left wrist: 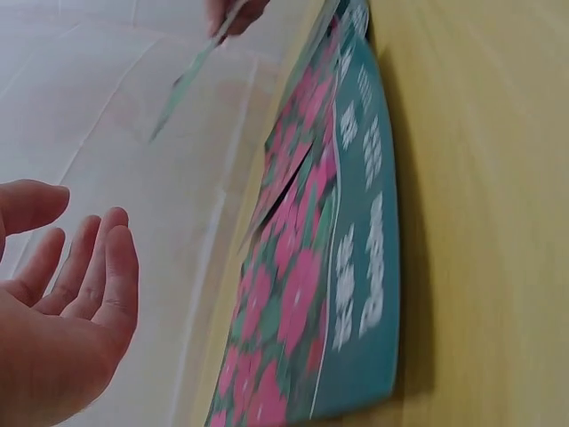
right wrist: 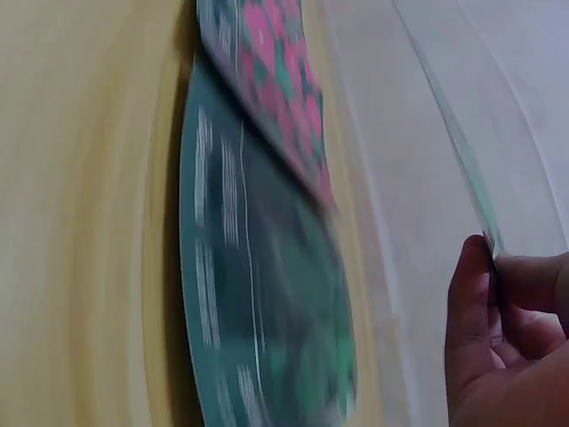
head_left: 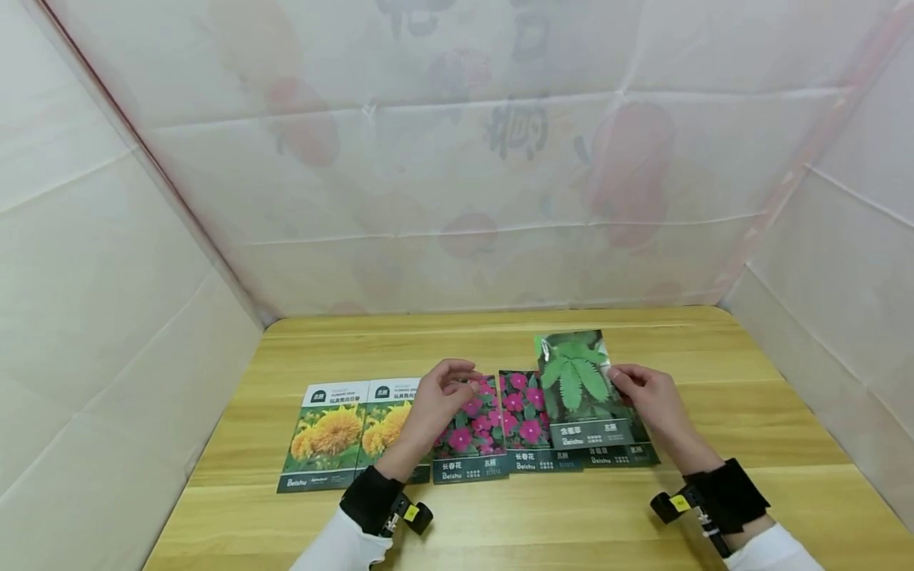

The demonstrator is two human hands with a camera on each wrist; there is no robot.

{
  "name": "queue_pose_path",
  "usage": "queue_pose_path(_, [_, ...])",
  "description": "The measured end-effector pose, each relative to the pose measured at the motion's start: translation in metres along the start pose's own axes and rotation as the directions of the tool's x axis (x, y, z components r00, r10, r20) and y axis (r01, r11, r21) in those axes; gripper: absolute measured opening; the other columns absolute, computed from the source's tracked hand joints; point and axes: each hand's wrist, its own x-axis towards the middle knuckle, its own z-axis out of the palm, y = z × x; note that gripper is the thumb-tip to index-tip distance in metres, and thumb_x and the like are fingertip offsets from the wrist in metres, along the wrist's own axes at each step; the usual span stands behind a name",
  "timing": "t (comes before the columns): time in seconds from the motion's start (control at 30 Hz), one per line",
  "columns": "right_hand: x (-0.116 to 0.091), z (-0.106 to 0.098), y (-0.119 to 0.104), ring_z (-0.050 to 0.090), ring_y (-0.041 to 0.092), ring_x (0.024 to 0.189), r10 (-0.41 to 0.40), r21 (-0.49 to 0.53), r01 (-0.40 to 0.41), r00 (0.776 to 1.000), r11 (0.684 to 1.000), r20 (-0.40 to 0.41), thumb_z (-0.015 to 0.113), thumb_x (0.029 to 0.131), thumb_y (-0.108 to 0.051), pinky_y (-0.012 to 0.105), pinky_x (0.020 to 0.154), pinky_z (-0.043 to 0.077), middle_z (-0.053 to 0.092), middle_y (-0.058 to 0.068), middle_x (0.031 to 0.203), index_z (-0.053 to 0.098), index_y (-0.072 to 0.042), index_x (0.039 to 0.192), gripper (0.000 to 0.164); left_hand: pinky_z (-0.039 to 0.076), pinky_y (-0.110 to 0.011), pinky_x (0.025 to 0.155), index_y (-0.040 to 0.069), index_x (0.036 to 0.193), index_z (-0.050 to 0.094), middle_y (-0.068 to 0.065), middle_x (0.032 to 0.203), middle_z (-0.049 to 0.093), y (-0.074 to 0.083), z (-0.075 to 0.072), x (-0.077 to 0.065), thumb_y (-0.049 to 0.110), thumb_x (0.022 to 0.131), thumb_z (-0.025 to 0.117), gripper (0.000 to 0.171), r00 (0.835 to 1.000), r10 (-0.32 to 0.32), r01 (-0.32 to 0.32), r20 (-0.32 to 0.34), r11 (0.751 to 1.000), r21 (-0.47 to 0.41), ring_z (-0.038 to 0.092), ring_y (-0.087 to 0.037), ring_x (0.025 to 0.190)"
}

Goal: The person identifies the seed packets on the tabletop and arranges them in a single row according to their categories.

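My right hand [head_left: 653, 404] pinches the right edge of a green-leaf seed packet [head_left: 574, 381], held up over the row. In the right wrist view this packet is edge-on between thumb and fingers [right wrist: 471, 294]. Below it lies another green-leaf packet [head_left: 621, 455], partly covered. My left hand [head_left: 441, 404] hovers above the pink-flower packets, fingers loosely bent and holding nothing; the left wrist view shows a gap between it and them. One pink-flower packet [head_left: 471, 466] lies under that hand, a second pink-flower packet [head_left: 524, 404] to its right.
Two yellow-flower packets [head_left: 324, 436] [head_left: 382, 428] lie side by side at the row's left, the second partly behind the left hand. All rest on a wood-grain table [head_left: 543, 523]. Pale fabric walls [head_left: 428, 182] stand behind and at both sides.
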Motion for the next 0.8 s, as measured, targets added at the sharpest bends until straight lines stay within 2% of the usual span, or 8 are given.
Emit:
queue_pose_path(0.07, [0.003,-0.010,0.006,0.061,0.000,0.088,0.004,-0.019,-0.005,1.000,1.000,-0.015,0.055,0.110,-0.028,0.018,0.075,0.059,0.065,0.024,0.121,0.057,0.013,0.138,0.049,0.058,-0.038,0.102,0.010,0.146,0.051,-0.007,0.135,0.063,-0.004,-0.008,0.000,0.038,0.103,0.066,0.054,1.000,-0.002,0.002,-0.020,1.000,-0.019,0.064,-0.023,0.120])
queue_pose_path(0.27, [0.012,-0.039,0.026,0.058,-0.003,0.088,0.058,-0.050,-0.061,0.996,0.997,-0.066,0.052,0.111,-0.036,0.016,0.072,0.058,0.062,0.024,0.127,0.054,0.012,0.142,0.057,0.058,-0.037,0.103,0.010,0.145,0.052,-0.006,0.136,0.061,-0.001,-0.023,-0.004,0.047,0.100,0.068,0.061,0.999,-0.015,0.013,-0.038,0.999,-0.035,0.063,-0.023,0.123])
queue_pose_path(0.3, [0.012,-0.044,0.029,0.057,-0.003,0.087,0.070,-0.057,-0.074,0.995,0.996,-0.072,0.051,0.110,-0.038,0.016,0.072,0.057,0.062,0.023,0.128,0.054,0.012,0.142,0.059,0.057,-0.037,0.104,0.008,0.145,0.052,-0.008,0.136,0.061,0.007,-0.024,-0.008,0.042,0.103,0.066,0.056,1.000,0.008,-0.009,-0.027,0.999,-0.033,0.063,-0.024,0.123])
queue_pose_path(0.43, [0.010,-0.064,0.040,0.055,-0.003,0.087,0.105,-0.095,-0.111,0.992,0.989,-0.066,0.049,0.111,-0.039,0.017,0.070,0.056,0.059,0.025,0.130,0.050,0.014,0.144,0.062,0.057,-0.038,0.105,0.008,0.144,0.052,-0.010,0.134,0.062,0.006,-0.031,-0.011,0.031,0.106,0.064,0.046,0.999,0.007,-0.008,-0.032,1.000,-0.023,0.063,-0.025,0.122])
queue_pose_path(0.57, [0.008,-0.082,0.050,0.054,-0.002,0.086,0.131,-0.132,-0.138,0.990,0.982,-0.054,0.046,0.112,-0.038,0.018,0.069,0.056,0.057,0.027,0.132,0.048,0.016,0.144,0.063,0.057,-0.036,0.103,0.012,0.144,0.054,-0.005,0.132,0.063,-0.002,-0.035,-0.011,0.035,0.104,0.065,0.047,0.998,-0.021,0.021,-0.062,1.000,0.004,0.063,-0.022,0.121])
queue_pose_path(0.63, [0.008,-0.089,0.054,0.053,-0.002,0.086,0.143,-0.149,-0.150,0.988,0.977,-0.053,0.045,0.112,-0.038,0.018,0.068,0.056,0.057,0.027,0.132,0.047,0.017,0.144,0.063,0.058,-0.035,0.101,0.012,0.143,0.054,-0.005,0.132,0.063,0.000,-0.037,-0.013,0.034,0.105,0.064,0.045,0.998,0.008,-0.005,-0.065,0.999,0.045,0.063,-0.020,0.121])
queue_pose_path(0.7, [0.008,-0.096,0.059,0.052,-0.004,0.085,0.155,-0.162,-0.162,0.986,0.973,-0.053,0.045,0.112,-0.037,0.017,0.068,0.056,0.056,0.029,0.132,0.046,0.018,0.143,0.064,0.058,-0.040,0.101,0.007,0.143,0.053,-0.010,0.133,0.062,0.014,-0.036,-0.017,0.031,0.106,0.063,0.045,0.997,0.028,-0.023,-0.069,0.997,0.069,0.061,-0.024,0.122])
queue_pose_path(0.8, [0.008,-0.105,0.065,0.052,-0.005,0.084,0.171,-0.177,-0.177,0.984,0.968,-0.049,0.044,0.112,-0.037,0.017,0.067,0.055,0.053,0.034,0.135,0.045,0.020,0.143,0.064,0.055,-0.048,0.104,0.001,0.142,0.052,-0.018,0.135,0.060,0.041,-0.033,-0.024,0.021,0.107,0.062,0.042,0.997,0.009,-0.005,-0.075,0.998,0.058,0.058,-0.031,0.125])
